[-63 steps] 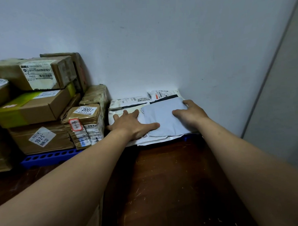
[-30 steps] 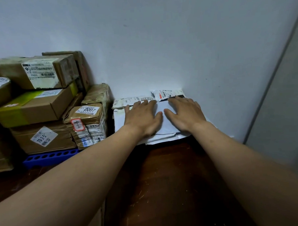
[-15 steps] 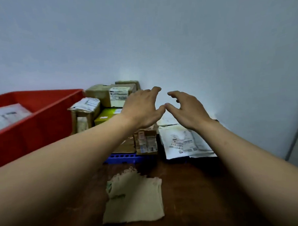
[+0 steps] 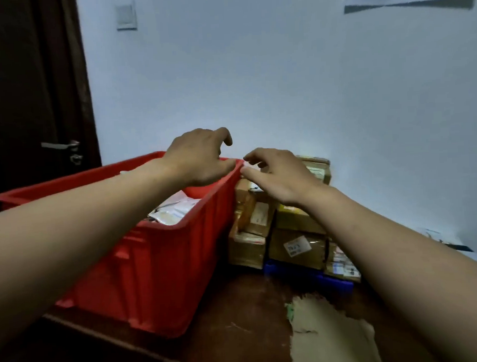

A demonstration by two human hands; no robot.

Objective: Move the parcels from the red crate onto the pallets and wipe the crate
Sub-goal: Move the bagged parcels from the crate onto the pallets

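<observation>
The red crate [image 4: 164, 266] stands on the dark floor at the left, with white flat parcels [image 4: 175, 209] lying inside it. My left hand [image 4: 198, 158] hovers over the crate's far right corner, fingers loosely curled and holding nothing. My right hand [image 4: 275, 176] hangs just right of that corner, above the stacked cardboard parcels [image 4: 297, 233], also empty with relaxed fingers. Those boxes sit on a blue pallet [image 4: 312, 277]. White flat parcels [image 4: 442, 243] show at the far right behind my right arm.
A beige cloth [image 4: 331, 338] lies on the floor in front of the pallet. A dark door [image 4: 34, 94] with a metal handle stands behind the crate at the left. The pale wall runs close behind everything.
Both hands lifted off the white flat parcels on the pallet and swung left, empty, to the red crate's corner. The view turned left, bringing the crate and door in.
</observation>
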